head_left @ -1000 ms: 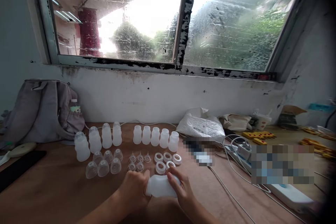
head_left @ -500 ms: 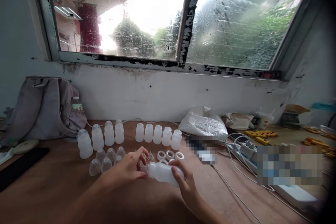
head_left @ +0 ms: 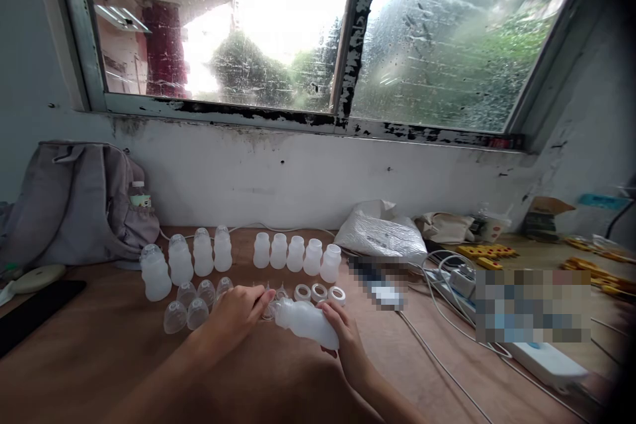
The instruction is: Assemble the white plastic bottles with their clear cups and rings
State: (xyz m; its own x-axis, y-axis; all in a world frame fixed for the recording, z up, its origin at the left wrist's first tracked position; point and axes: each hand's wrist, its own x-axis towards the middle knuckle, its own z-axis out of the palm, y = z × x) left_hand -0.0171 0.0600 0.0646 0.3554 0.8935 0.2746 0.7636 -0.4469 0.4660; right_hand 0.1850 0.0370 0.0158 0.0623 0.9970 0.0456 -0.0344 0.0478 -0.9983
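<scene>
My right hand [head_left: 345, 338] is wrapped round the base of a frosted white baby bottle [head_left: 308, 323], which lies tilted with its top toward the left. My left hand [head_left: 241, 310] is beside the bottle's top, thumb and fingers drawn together; what they pinch, if anything, is hidden. Just past the bottle stand white collar rings [head_left: 318, 292] and clear nipples [head_left: 281, 293], partly covered by my hands. Left of my left hand are several clear dome caps [head_left: 175, 318]. Behind them stand capped bottles [head_left: 181, 262] and a row of open bottles [head_left: 295, 255].
A grey backpack [head_left: 84, 205] and a black flat object [head_left: 40, 308] lie at the left. A silvery padded bag [head_left: 382, 232] rests against the wall. Cables and a white power strip [head_left: 546, 361] spread over the right side, near yellow parts [head_left: 489, 252].
My left fingers have drawn together and shifted slightly off the bottle's top, which now shows more. The bottle has tilted a little in my right hand. The view has shifted slightly.
</scene>
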